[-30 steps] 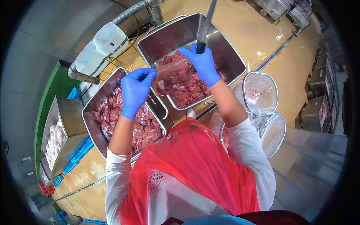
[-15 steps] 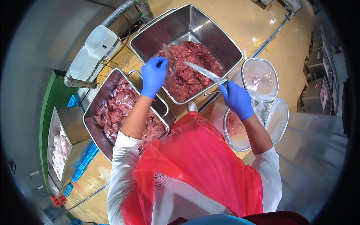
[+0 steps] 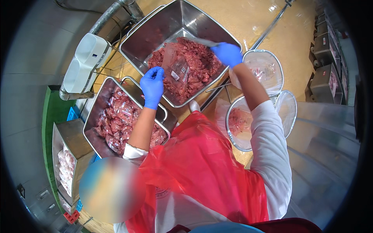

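My left hand (image 3: 152, 87), in a blue glove, is closed on the edge of a clear plastic bag (image 3: 176, 69) with a white label. The bag hangs over loose red meat (image 3: 200, 60) in a large steel tub (image 3: 136, 40). Over the tub's right side, my blue-gloved right hand (image 3: 228, 54) is closed round a knife (image 3: 204, 41). Its blade points left above the meat and is smeared by motion. Below my left hand stands a second steel tub (image 3: 88, 128), filled with bagged meat (image 3: 118, 116).
To the right, round metal hoops hold clear bags (image 3: 264, 64); a lower bag (image 3: 239, 122) contains reddish scraps. White containers (image 3: 87, 58) hang from a pipe at left. A steel bin (image 3: 72, 134) holds pale packs. A blurred round patch covers the lower left.
My right hand has swung forward over the tub with the knife. The bag in my left hand now hangs spread over the meat. The whole view has shifted slightly.
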Demonstrator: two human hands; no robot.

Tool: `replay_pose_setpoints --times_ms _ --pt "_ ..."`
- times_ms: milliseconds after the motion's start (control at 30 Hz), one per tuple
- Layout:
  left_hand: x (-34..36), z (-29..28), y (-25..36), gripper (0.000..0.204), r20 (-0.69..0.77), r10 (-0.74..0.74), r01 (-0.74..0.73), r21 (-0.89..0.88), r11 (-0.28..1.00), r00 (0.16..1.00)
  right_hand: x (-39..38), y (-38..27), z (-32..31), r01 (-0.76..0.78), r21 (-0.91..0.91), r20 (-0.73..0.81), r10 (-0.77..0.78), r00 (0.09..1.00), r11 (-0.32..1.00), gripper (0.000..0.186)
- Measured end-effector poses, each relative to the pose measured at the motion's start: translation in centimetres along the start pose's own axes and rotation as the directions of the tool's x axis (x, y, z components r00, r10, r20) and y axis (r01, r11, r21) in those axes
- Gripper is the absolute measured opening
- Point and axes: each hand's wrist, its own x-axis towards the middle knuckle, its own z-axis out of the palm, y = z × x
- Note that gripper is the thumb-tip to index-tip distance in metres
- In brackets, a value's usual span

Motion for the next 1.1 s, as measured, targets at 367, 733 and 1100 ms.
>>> replay_pose_setpoints --times_ms 367,733,1100 --pt "1.6 3.8 3.1 0.013 -0.015 -0.065 0.052 -0.424 0.904 0.998 -10.9 -9.3 11.9 -0.615 0.540 0.641 -0.193 0.743 -0.575 0.017" --pt "14.0 0.0 -7.6 0.012 0.114 -0.390 0.392 0.004 0.920 0.914 2.5 -7.2 2.3 -0.106 0.879 0.244 0.249 0.937 -0.464 0.021" --pt "-1.5 -14.6 -13.0 0.019 0.017 -0.389 0.380 -0.250 0.890 0.921 10.3 -10.5 -4.9 0.042 0.999 -0.043 0.331 0.943 0.012 0.021"
